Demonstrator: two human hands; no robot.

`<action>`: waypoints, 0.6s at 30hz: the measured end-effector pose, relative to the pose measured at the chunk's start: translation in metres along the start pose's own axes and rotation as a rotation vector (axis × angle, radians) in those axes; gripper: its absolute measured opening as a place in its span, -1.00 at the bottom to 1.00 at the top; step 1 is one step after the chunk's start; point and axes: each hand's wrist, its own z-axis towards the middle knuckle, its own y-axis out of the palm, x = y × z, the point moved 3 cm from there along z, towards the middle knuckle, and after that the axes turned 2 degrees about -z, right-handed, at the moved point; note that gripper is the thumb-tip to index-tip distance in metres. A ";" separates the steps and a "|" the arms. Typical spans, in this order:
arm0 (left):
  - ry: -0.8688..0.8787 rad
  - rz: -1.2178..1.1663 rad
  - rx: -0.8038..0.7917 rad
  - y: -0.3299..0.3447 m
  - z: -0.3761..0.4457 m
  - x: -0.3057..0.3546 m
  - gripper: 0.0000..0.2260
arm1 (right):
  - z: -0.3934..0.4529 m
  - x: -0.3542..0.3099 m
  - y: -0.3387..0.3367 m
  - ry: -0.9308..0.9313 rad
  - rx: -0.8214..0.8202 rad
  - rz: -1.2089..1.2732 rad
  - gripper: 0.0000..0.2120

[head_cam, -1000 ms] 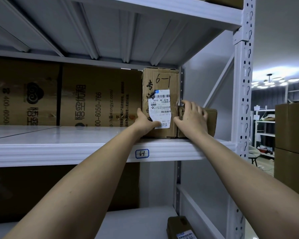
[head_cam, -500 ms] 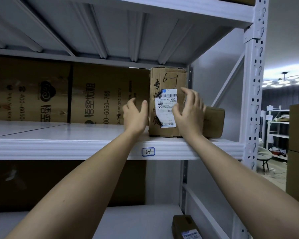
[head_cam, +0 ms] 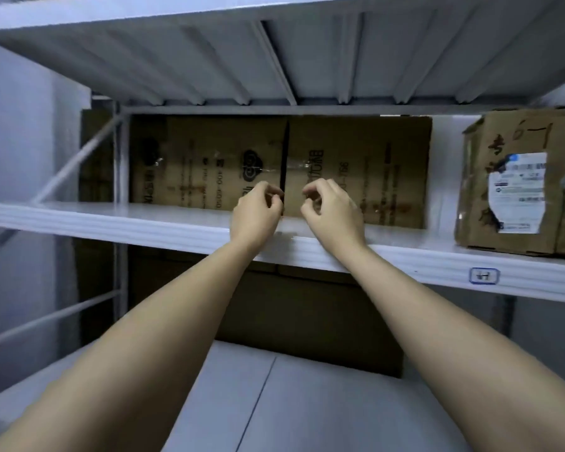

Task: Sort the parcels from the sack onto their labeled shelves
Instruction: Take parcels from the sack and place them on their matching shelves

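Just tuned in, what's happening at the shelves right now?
A person is sorting parcels onto shelves. The parcel marked 6-1 stands on the shelf at far right, above a small shelf tag, with nobody touching it. Both hands are empty: the left hand and right hand hang loosely curled in front of the shelf edge, before the flat cardboard at the back.

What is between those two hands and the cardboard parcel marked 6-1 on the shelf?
Nothing visible. The parcel stands on the shelf, off to the right of the right hand and left hand; only bare shelf lies between.
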 end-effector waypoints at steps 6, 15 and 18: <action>-0.083 0.174 0.059 -0.153 -0.008 -0.097 -0.89 | -0.003 -0.134 0.115 0.011 -0.110 0.152 -0.82; -0.338 0.389 0.175 -0.360 -0.059 -0.245 -0.80 | -0.056 -0.325 0.276 -0.043 -0.358 0.402 -0.85; -0.453 0.467 0.210 -0.424 -0.082 -0.295 -0.80 | -0.078 -0.387 0.328 -0.085 -0.497 0.449 -0.82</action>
